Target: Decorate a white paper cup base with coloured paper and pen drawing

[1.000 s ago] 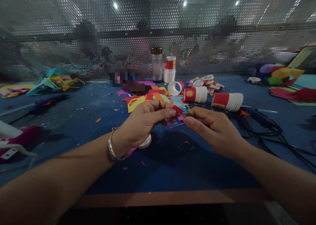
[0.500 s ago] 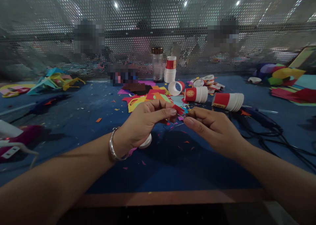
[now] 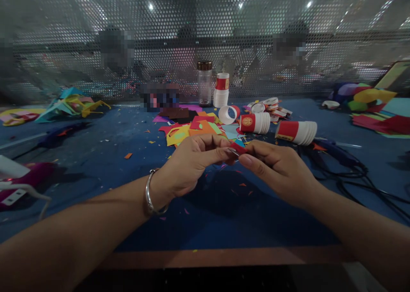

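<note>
My left hand (image 3: 203,162), with a silver bangle at the wrist, is closed in a pinch on a small piece of red paper (image 3: 238,147). The paper shows between the fingertips of both hands, above the table. My right hand (image 3: 275,166) is also closed, its thumb against its fingers. A thin silver metal tool (image 3: 235,152) runs from the right fingertips toward the left thumb, along the red paper. Most of that tool is hidden by the fingers, so its kind is not clear.
Coloured paper sheets (image 3: 182,132) lie beyond my hands. Paper cups (image 3: 256,123) lie on their sides near a stack of cups (image 3: 221,91) and a glass bottle (image 3: 204,85). Glue guns lie left (image 3: 64,134) and right (image 3: 339,153), with black cables. A perforated metal screen (image 3: 192,27) stands behind.
My left hand has shifted slightly right and down, bringing its fingertips closer to the right hand. The red paper has turned and shows less. A white round thing under the left palm is now hidden.
</note>
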### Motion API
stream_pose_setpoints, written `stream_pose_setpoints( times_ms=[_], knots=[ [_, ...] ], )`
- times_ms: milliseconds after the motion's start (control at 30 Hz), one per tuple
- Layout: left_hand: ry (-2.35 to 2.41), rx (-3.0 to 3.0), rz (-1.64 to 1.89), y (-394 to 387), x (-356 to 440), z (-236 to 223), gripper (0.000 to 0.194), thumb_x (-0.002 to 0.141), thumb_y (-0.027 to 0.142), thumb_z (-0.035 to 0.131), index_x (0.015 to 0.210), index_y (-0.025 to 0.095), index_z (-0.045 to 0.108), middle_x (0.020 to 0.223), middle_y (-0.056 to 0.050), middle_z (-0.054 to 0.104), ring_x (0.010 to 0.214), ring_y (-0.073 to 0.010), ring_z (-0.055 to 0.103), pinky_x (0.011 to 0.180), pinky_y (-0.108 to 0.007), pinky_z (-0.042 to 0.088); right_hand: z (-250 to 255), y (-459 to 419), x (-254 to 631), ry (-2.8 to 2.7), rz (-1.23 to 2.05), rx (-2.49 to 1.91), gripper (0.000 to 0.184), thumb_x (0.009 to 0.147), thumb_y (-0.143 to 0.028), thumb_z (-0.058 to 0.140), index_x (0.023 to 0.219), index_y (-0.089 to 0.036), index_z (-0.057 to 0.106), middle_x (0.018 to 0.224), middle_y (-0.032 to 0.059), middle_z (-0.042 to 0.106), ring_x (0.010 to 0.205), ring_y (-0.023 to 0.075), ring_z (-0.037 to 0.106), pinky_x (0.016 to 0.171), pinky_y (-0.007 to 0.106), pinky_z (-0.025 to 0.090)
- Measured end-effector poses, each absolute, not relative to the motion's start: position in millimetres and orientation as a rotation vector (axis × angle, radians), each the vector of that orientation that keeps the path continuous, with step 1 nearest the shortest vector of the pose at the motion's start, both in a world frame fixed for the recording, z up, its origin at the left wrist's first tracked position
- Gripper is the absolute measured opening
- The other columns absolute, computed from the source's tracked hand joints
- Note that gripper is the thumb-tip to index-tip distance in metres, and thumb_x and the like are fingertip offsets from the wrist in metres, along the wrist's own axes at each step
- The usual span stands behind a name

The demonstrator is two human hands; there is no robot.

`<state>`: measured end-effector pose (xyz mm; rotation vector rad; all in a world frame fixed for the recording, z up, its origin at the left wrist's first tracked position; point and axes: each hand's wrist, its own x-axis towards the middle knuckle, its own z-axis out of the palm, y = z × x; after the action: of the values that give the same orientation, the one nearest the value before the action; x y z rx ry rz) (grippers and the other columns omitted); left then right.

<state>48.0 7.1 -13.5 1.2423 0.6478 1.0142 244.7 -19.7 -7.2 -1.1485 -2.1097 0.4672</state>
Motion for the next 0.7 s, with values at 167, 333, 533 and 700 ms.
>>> stream_pose_setpoints(
  times_ms=[167, 333, 533, 700],
  knots=[
    [0.66, 1.235, 1.004, 6.2, 47.7, -12.4, 0.013, 0.074, 0.022, 0.081, 0.08, 0.013, 0.074, 0.077, -0.002, 0.07, 0.074, -0.012, 0.062, 0.075, -0.026, 0.047, -8.0, -20.2, 245.8, -2.126, 0.428, -1.17, 0.042, 0.1, -0.053, 0.048, 0.078, -0.019, 0.061, 0.064, -0.0017, 0.056, 0.057, 0.0119, 0.05, 0.053, 0.027, 0.036],
    [0.602, 1.168, 0.981, 5.4, 46.9, -11.9, 0.013, 0.074, 0.02, 0.082, 0.077, 0.013, 0.072, 0.077, -0.001, 0.069, 0.075, -0.011, 0.063, 0.078, -0.025, 0.049, -5.9, -22.6, 246.0, -2.138, 0.413, -1.182, 0.039, 0.1, -0.05, 0.049, 0.078, -0.019, 0.061, 0.062, -0.002, 0.055, 0.055, 0.0119, 0.049, 0.052, 0.027, 0.036],
    [0.577, 1.136, 0.952, 5.9, 45.3, -10.7, 0.013, 0.072, 0.018, 0.084, 0.077, 0.013, 0.073, 0.078, -0.002, 0.071, 0.076, -0.0114, 0.065, 0.079, -0.025, 0.05, -6.4, -25.1, 246.4, -2.126, 0.388, -1.115, 0.04, 0.1, -0.05, 0.05, 0.076, -0.02, 0.059, 0.059, -0.0039, 0.052, 0.052, 0.01, 0.045, 0.05, 0.025, 0.034],
    [0.541, 1.125, 0.952, 6.4, 45.7, -10.7, 0.013, 0.072, 0.016, 0.084, 0.076, 0.013, 0.072, 0.076, -0.001, 0.072, 0.074, -0.0111, 0.066, 0.078, -0.025, 0.05, -7.1, -25.9, 247.5, -2.131, 0.367, -1.088, 0.037, 0.101, -0.049, 0.051, 0.078, -0.021, 0.058, 0.059, -0.0043, 0.051, 0.051, 0.0102, 0.044, 0.05, 0.025, 0.033]
  ],
)
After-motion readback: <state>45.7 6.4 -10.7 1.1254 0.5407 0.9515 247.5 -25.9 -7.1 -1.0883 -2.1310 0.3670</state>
